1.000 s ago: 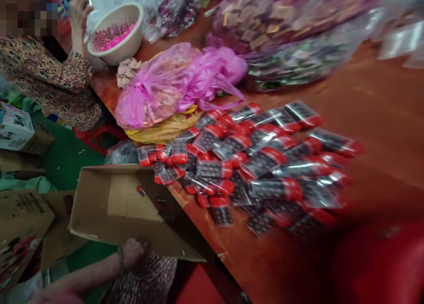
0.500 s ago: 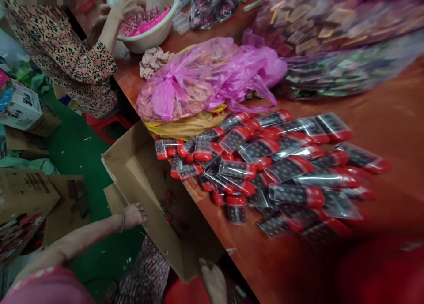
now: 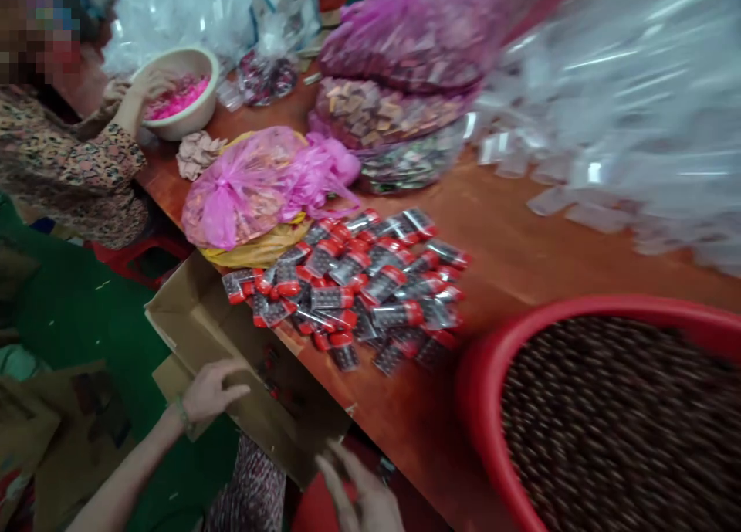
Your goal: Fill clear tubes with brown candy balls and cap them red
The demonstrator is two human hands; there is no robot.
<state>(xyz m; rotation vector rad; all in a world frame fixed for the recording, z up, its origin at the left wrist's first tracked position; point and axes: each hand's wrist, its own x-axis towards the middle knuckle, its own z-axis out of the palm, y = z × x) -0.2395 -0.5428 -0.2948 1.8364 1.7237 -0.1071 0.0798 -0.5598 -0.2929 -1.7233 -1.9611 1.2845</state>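
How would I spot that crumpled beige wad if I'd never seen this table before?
On the reddish-brown table, find the white bowl of bright pink pieces toward the far left. Just on the near side of it, beside the knotted pink bag, lies the wad. It looks dull and wrinkled, unlike the smooth bowl and the see-through bag.

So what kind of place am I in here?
Probably a small packing workshop: a pile of red-ended clear packets, a red tub full of small dark pieces, and a cardboard box at the table's edge with a few packets inside.
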